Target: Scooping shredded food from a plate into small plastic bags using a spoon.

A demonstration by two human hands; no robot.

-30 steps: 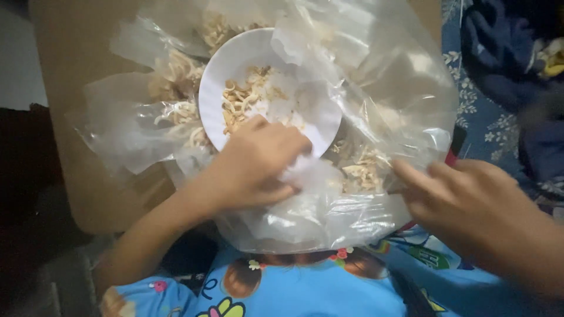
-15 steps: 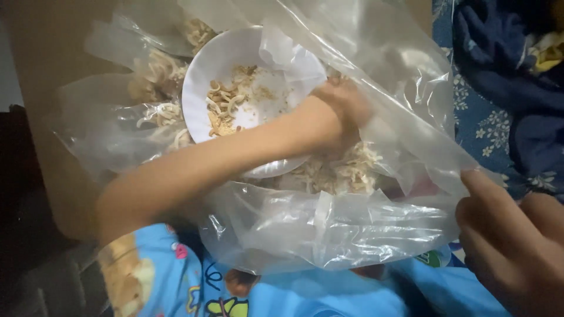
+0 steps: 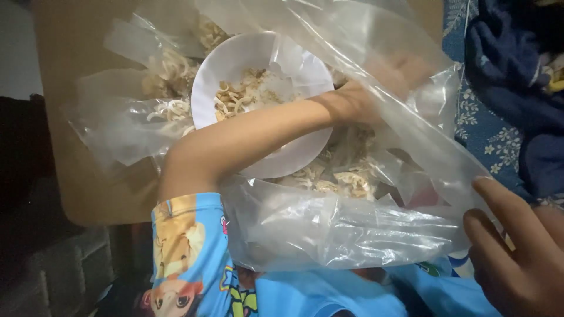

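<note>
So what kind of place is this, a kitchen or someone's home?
Probably a home, not a workshop: a blue floral bedsheet lies at right, with a white bowl of snack pieces amid clear plastic bags on brown cardboard.

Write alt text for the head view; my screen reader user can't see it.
A left hand reaches deep inside a large clear plastic bag past a white bowl of pale dried snack pieces, while the right hand holds the bag's edge.
</note>
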